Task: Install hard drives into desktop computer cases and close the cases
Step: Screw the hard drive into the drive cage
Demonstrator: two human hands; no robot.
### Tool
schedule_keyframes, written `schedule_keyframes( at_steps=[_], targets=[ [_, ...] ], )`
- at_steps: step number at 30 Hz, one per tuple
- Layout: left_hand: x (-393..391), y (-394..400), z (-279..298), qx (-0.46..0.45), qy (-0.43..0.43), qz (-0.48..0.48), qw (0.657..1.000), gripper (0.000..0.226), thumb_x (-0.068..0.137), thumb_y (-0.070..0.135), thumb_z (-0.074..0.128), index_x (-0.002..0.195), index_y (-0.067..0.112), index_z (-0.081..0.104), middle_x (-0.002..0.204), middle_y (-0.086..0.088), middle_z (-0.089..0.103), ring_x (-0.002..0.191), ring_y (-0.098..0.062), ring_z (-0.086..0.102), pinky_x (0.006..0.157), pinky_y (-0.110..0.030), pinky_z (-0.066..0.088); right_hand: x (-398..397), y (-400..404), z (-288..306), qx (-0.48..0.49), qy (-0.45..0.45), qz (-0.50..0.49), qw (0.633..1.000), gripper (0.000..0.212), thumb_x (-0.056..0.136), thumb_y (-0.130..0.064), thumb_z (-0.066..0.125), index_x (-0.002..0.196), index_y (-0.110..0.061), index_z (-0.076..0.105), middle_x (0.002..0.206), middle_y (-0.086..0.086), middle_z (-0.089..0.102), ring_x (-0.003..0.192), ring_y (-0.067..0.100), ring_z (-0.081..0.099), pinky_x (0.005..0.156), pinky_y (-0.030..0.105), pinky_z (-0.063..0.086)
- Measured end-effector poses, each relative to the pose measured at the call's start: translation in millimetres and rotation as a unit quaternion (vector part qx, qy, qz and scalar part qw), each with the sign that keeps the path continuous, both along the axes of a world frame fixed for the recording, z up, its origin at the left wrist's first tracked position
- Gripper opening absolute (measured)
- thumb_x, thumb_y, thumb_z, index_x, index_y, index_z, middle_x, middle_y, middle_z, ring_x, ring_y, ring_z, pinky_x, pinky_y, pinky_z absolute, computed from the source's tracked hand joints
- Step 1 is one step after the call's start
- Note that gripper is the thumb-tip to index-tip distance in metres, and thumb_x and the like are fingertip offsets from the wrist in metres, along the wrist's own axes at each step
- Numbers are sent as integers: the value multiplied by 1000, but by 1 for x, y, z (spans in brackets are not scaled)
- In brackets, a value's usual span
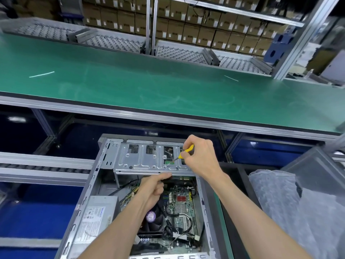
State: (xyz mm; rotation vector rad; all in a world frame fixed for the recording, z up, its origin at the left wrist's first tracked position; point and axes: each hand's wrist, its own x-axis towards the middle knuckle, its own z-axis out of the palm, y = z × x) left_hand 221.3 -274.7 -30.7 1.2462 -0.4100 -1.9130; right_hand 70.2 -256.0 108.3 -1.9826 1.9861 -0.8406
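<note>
right hand point(200, 156) pinches yellow screwdriver point(183, 153) tip-down on drive cage point(149, 159); left hand point(153, 187), fingers curled, seemingly grips its edge.

Factory assembly line; green conveyor belt point(149, 86); roller racks point(112, 42); stacked cartons point(186, 28) behind.

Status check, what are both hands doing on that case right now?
Right hand grips yellow screwdriver, tip on drive cage. Left hand grips cage's front edge. Case open. Nothing in the way.
</note>
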Motion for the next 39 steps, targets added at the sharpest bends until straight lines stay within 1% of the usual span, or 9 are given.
schedule_keyframes(
  at_steps=[6, 9, 14, 18, 21, 24, 30, 36, 39],
  targets=[
    [-4, -1, -7, -3, 41, 3, 999, 26, 58, -5, 85, 70, 5, 64, 48, 7, 25, 37, -7, 18, 32, -20, 13, -5, -8, -3, 14, 1, 14, 1000, 24, 79, -10, 73, 76, -26, 56, 63, -6, 60, 56, 10, 56, 50, 22, 45],
    [0, 1, -7, -9, 30, -25, 999, 33, 62, -9, 84, 89, -9, 67, 55, 5, 25, 39, -8, 19, 33, -20, 16, -1, -13, 4, 31, 28, 45, 998, 28, 79, -9, 71, 75, -29, 52, 64, -9, 56, 53, 8, 51, 47, 26, 41],
    [-1, 1, -9, 6, 24, -31, 999, 26, 65, -11, 81, 83, -4, 63, 53, 5, 19, 38, -8, 15, 33, -20, 14, 10, -22, 20, 64, 110, 119, 985, 24, 79, -9, 69, 79, -26, 51, 72, -11, 53, 67, 9, 50, 54, 25, 37],
    [-2, 4, -5, 12, 30, -44, 999, 34, 64, -4, 83, 93, -9, 65, 48, 6, 19, 38, -9, 15, 34, -19, 17, 18, -28, 25, 68, 134, 130, 980, 16, 87, -16, 67, 83, -23, 53, 74, -8, 56, 75, 14, 56, 56, 28, 44],
    [-3, 5, -3, 12, 32, -37, 999, 39, 67, -6, 82, 98, -3, 60, 46, 6, 20, 38, -9, 15, 34, -19, 17, 22, -32, 27, 65, 154, 133, 977, 14, 94, -23, 64, 85, -22, 53, 77, -7, 53, 75, 11, 50, 53, 22, 32],
    [-3, 6, -2, 9, 34, -31, 999, 49, 70, -7, 81, 115, -5, 62, 46, 5, 22, 38, -10, 16, 35, -20, 17, 23, -35, 31, 85, 164, 148, 972, 14, 93, -22, 64, 82, -21, 55, 78, -5, 53, 77, 14, 50, 53, 25, 34],
    [-1, 6, -4, 5, 27, -37, 999, 37, 69, -3, 83, 101, -15, 68, 43, 5, 23, 39, -10, 15, 35, -19, 19, 23, -35, 32, 95, 169, 156, 969, 15, 91, -17, 66, 80, -22, 57, 85, -5, 58, 81, 17, 55, 63, 30, 44],
    [-1, 8, -2, -9, 12, -56, 998, 17, 59, 5, 88, 67, 3, 74, 44, 5, 24, 41, -11, 15, 40, -21, 14, 33, -37, 33, 59, 198, 155, 966, 21, 95, -34, 64, 87, -17, 55, 90, 0, 58, 81, 25, 56, 69, 39, 51],
    [-1, 8, -4, -13, 6, -57, 998, 22, 62, 3, 88, 69, 5, 67, 45, 5, 25, 41, -11, 15, 46, -25, 9, 39, -37, 37, 73, 222, 189, 954, 18, 81, -13, 67, 88, -22, 53, 96, -2, 54, 81, 24, 56, 65, 39, 53]
  ],
)
